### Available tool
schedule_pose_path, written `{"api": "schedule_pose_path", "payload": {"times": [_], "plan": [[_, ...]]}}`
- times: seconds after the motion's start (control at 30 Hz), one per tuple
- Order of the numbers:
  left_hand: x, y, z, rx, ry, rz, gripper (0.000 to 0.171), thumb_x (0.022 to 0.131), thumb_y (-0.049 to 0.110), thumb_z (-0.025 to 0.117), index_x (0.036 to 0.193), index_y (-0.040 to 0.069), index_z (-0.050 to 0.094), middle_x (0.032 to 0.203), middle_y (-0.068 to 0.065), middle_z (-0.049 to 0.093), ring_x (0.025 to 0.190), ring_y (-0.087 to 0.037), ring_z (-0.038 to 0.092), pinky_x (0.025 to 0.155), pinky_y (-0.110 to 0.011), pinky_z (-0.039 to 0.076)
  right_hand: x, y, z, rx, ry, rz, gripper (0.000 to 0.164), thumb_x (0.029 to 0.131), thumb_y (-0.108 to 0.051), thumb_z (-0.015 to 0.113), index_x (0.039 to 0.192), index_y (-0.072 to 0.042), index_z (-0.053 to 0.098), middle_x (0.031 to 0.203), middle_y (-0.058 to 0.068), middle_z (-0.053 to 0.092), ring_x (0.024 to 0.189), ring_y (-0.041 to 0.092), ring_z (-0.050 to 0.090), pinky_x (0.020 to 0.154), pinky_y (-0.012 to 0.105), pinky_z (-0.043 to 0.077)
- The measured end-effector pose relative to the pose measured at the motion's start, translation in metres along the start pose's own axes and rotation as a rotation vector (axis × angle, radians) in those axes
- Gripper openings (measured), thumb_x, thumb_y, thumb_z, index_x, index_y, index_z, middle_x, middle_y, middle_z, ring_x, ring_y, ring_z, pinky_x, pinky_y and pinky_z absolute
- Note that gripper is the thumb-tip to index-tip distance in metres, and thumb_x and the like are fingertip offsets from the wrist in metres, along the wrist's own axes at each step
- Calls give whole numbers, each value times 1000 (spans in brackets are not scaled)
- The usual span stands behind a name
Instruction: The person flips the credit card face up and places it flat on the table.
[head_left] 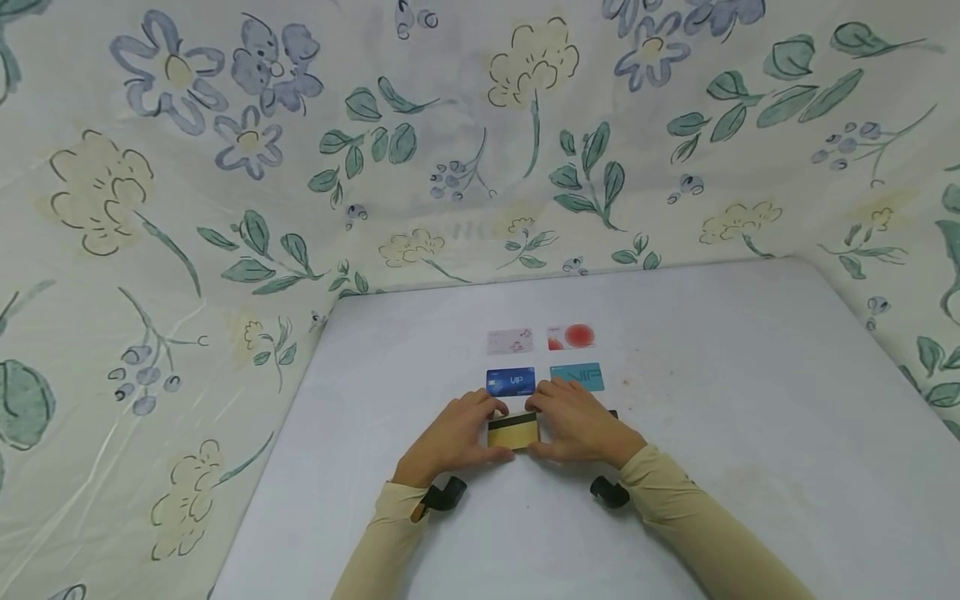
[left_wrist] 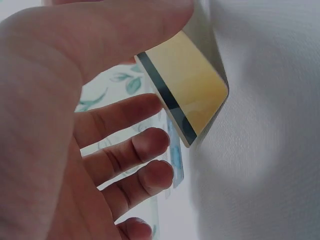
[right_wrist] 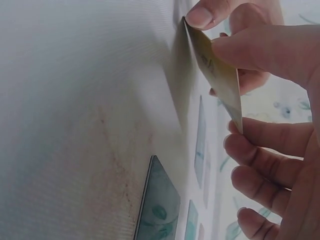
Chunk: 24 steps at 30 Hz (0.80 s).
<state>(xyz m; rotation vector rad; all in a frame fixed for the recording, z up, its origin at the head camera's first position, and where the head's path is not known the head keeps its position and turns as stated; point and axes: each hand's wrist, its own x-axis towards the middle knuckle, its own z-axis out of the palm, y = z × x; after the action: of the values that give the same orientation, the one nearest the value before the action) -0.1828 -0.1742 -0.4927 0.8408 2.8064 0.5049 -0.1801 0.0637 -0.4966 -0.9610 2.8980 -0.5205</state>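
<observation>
A gold card (head_left: 513, 435) with a black stripe along one long edge is tilted, its lower edge close to the table. My left hand (head_left: 457, 435) pinches its left end, thumb at the near edge and index finger at the far edge. At the other end my right hand (head_left: 577, 425) pinches it the same way, thumb (right_wrist: 240, 50) laid against its face. The remaining fingers of both hands are loosely bent. Just beyond the hands lie a blue VIP card (head_left: 511, 382) and a teal card (head_left: 588, 377), the latter partly covered by my right fingers.
Farther back lie a pink card (head_left: 510, 341) and a white card with a red circle (head_left: 572, 337). A dark glossy card (right_wrist: 160, 205) lies beside my right hand, mostly hidden in the head view. Floral sheeting (head_left: 450, 125) rises behind the white table (head_left: 712, 375).
</observation>
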Motion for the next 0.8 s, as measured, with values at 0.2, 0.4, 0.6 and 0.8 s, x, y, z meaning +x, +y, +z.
{"api": "schedule_pose_path", "payload": {"times": [0.2, 0.4, 0.6, 0.8], "plan": [[1, 2, 3, 7, 22, 25, 59, 81, 54, 82, 125, 18, 66, 118, -1, 64, 106, -17, 59, 99, -43, 50, 0, 0, 0, -6, 7, -1, 56, 82, -50, 82, 124, -15, 71, 119, 1, 67, 107, 19, 52, 104, 45, 47], [1, 4, 5, 16, 19, 22, 63, 82, 56, 82, 129, 18, 65, 120, -1, 65, 106, -17, 58, 101, -43, 50, 0, -1, -1, -8, 9, 0, 56, 82, -51, 82, 124, -14, 71, 118, 1, 67, 105, 19, 52, 102, 43, 47], [2, 7, 7, 27, 39, 42, 64, 82, 56, 82, 130, 18, 65, 117, -1, 64, 103, -16, 56, 97, -41, 50, -1, -3, -1, 7, -1, 11, 57, 81, -51, 83, 124, -15, 71, 118, 1, 67, 106, 18, 52, 102, 42, 47], [3, 7, 8, 33, 56, 64, 64, 82, 55, 82, 131, 18, 64, 115, -1, 63, 101, -15, 55, 96, -40, 50, -1, -3, -2, 8, 1, 2, 58, 81, -51, 83, 124, -15, 71, 118, 1, 68, 106, 18, 52, 101, 42, 47]]}}
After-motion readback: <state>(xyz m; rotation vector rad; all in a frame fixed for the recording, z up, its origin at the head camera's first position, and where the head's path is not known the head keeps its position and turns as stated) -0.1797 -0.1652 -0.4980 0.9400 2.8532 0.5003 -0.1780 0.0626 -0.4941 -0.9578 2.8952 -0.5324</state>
